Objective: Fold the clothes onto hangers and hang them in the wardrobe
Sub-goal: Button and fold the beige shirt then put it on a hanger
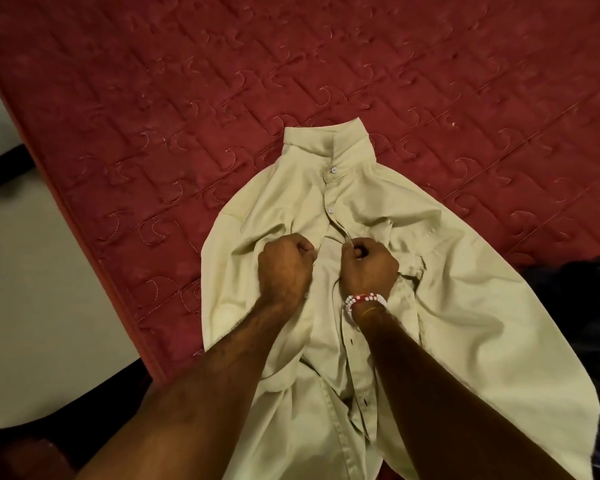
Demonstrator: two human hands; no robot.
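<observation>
Pale green shirt [378, 306] lies front-up on the red quilted bed cover [187, 98], collar [326, 140] pointing away from the person, the two top buttons done up and the placket open below them. Left hand [284, 268] has its fingers curled tight, gripping the left edge of the shirt front; right hand [369, 266], a beaded bracelet [362, 301] on its wrist, pinches the placket edge between thumb and curled fingers just below the second button. Dark fabric [582, 306] lies on the bed at the right, touching the shirt's spread side; pale floor [32, 271] shows left of the bed.
</observation>
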